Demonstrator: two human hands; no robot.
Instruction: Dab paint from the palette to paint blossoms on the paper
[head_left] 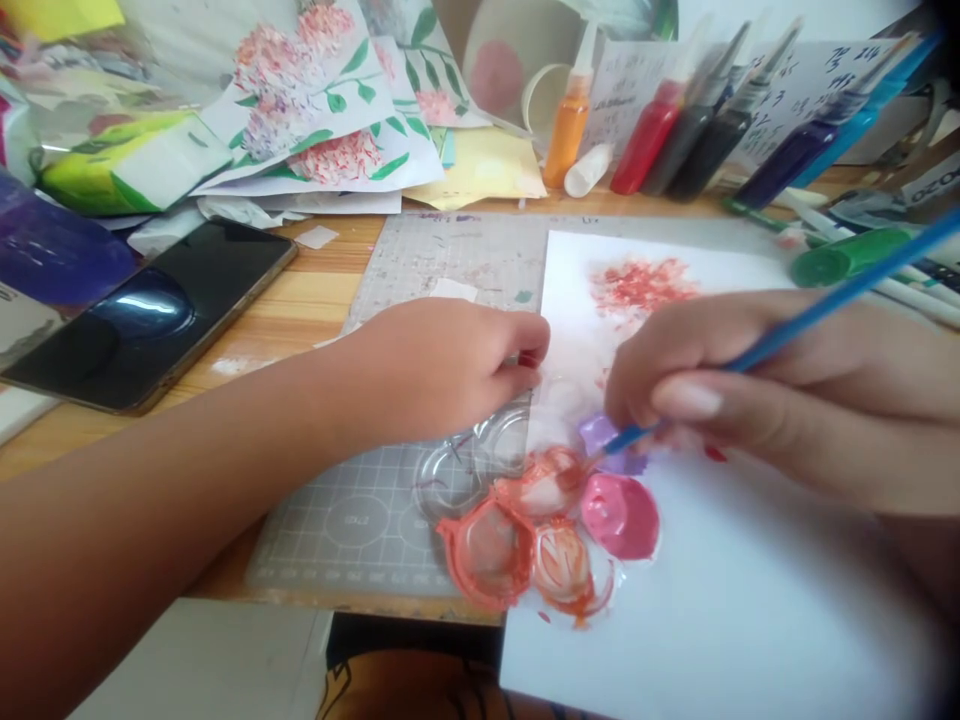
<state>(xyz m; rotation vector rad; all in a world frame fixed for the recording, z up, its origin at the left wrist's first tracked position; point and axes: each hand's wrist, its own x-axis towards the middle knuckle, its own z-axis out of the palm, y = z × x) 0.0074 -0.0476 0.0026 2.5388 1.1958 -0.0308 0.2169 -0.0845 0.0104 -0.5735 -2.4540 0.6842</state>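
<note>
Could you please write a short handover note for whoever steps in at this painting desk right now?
Left hand: pinching the edge of the clear palette, steadying it on the cutting mat.
Right hand: holding the blue brush, tip dipping in an orange-red well.
White paper: one red dabbed bloom painted near the top; the rest is bare.
Pink well full. Paint bottles stand behind.
</note>
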